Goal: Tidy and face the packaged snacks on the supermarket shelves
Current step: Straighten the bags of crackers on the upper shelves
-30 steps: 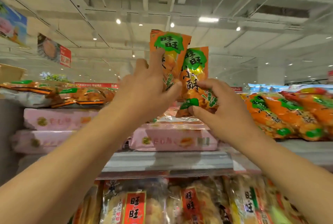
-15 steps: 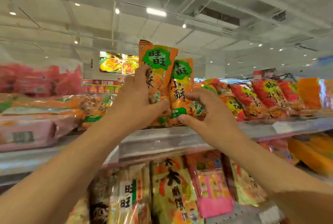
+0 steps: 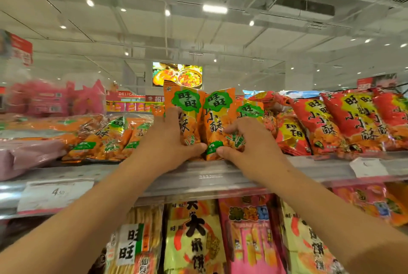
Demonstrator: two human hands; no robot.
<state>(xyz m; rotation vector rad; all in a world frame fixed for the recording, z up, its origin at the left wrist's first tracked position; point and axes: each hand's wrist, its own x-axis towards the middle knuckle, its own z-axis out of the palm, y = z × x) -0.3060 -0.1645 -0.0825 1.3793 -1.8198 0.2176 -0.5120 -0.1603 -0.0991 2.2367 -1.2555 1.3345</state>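
My left hand (image 3: pixel 170 143) gripping one orange bag (image 3: pixel 187 117), my right hand (image 3: pixel 247 141) gripping another (image 3: pixel 217 117) beside it, both upright on the shelf edge (image 3: pixel 212 176), red bags (image 3: pixel 326 123) right of them

Top shelf (image 3: pixel 212 176), as I see it: metal front rail with a price tag (image 3: pixel 55 194) at left and a white tag (image 3: pixel 367 166) at right. On it, left to right: pink packs (image 3: pixel 26 154) lying flat; orange snack bags (image 3: pixel 110 137) lying down; two upright orange bags (image 3: pixel 198 114) at the edge; red snack bags (image 3: pixel 344 123) leaning back. I see more packets (image 3: pixel 194 236) on the shelf below.
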